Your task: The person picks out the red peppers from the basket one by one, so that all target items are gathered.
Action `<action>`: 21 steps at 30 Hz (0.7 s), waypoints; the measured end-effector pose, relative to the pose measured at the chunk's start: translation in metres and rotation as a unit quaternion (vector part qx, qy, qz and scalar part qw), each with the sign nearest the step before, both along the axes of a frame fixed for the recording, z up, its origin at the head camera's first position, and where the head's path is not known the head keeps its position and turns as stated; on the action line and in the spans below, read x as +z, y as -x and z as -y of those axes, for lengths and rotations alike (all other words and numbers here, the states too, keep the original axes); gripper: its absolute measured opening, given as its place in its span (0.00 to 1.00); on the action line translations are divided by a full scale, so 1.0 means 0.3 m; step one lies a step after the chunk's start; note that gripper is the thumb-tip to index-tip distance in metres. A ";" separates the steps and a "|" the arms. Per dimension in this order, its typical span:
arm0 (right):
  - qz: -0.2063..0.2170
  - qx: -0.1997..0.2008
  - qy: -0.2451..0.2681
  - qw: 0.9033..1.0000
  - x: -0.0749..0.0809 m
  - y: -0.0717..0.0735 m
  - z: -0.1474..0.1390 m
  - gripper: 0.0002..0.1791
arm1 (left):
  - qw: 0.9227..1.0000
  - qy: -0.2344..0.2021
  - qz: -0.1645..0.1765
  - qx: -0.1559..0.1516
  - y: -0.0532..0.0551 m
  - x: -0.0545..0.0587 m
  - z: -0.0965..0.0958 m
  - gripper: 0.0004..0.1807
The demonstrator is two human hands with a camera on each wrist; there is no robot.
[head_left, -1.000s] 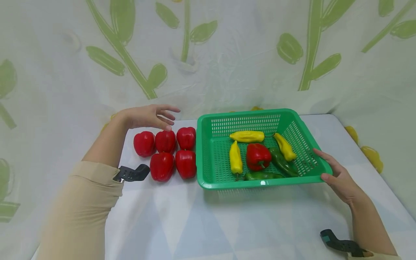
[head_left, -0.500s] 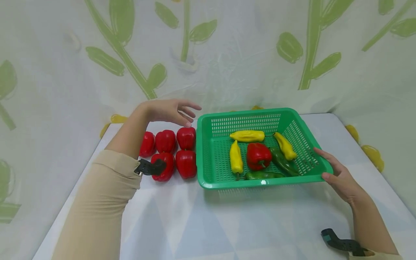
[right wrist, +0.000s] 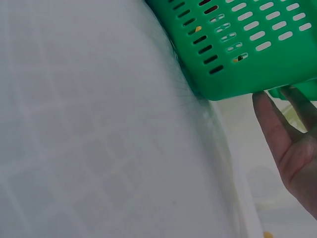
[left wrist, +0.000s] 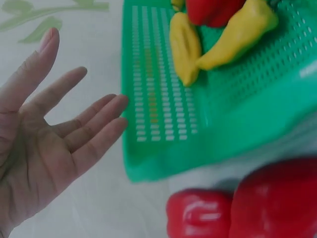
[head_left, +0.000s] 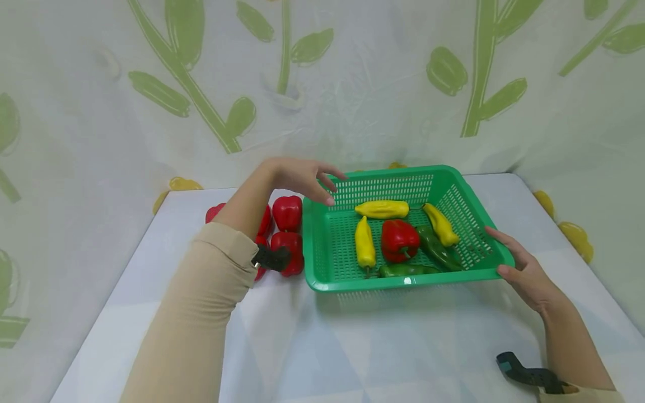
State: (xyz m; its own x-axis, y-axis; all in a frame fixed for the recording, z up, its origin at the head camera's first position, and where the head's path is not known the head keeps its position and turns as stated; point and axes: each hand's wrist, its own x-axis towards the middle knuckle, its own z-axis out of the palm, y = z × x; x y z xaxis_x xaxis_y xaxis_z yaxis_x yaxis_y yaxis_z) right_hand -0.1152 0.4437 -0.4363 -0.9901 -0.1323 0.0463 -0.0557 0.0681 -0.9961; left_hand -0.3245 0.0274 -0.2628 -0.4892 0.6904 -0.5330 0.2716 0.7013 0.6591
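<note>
A green plastic basket (head_left: 318, 246) holds one red bell pepper (head_left: 400, 240), three long yellow peppers (head_left: 382, 209) and two long green peppers (head_left: 437, 250). At its far left corner hovers my left hand (head_left: 302, 178), fingers spread and nothing held; the left wrist view shows its fingertips right beside the basket's wall (left wrist: 163, 161). My right hand (head_left: 529, 282) grips the near right corner, thumb at the front rim and fingers along the side. Left of the basket lie several more red bell peppers (head_left: 288, 253), some hidden behind my left arm.
Basket and peppers rest on a white table (head_left: 282, 341) with pale blue triangles. A hanging cloth (head_left: 373, 84) with green leaf prints closes off the back. Dark bands (head_left: 529, 376) sit on both wrists.
My left hand has moved right, from above the loose red bell peppers to the basket's far left corner. My right hand, the basket and the peppers have stayed put.
</note>
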 end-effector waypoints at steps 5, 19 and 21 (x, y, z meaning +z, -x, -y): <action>0.004 -0.006 -0.002 1.000 -0.005 -0.004 0.000 0.32 | 0.997 -0.031 0.069 0.013 -0.009 -0.040 -0.081 0.37; -0.002 -0.002 0.007 1.000 -0.009 -0.001 0.007 0.33 | 0.990 -0.037 0.138 0.018 -0.058 -0.217 -0.291 0.41; -0.002 -0.001 0.008 1.000 -0.008 -0.001 0.009 0.33 | 0.990 -0.032 0.138 0.028 -0.068 -0.237 -0.308 0.41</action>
State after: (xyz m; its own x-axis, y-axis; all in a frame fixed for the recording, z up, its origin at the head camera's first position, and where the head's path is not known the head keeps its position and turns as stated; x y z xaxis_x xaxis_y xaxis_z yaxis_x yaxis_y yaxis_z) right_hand -0.1151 0.4410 -0.4388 -0.9901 -0.1304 0.0525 -0.0597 0.0521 -0.9969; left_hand -0.3042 0.1199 -0.3340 -0.3699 0.7025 -0.6080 0.0368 0.6650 0.7459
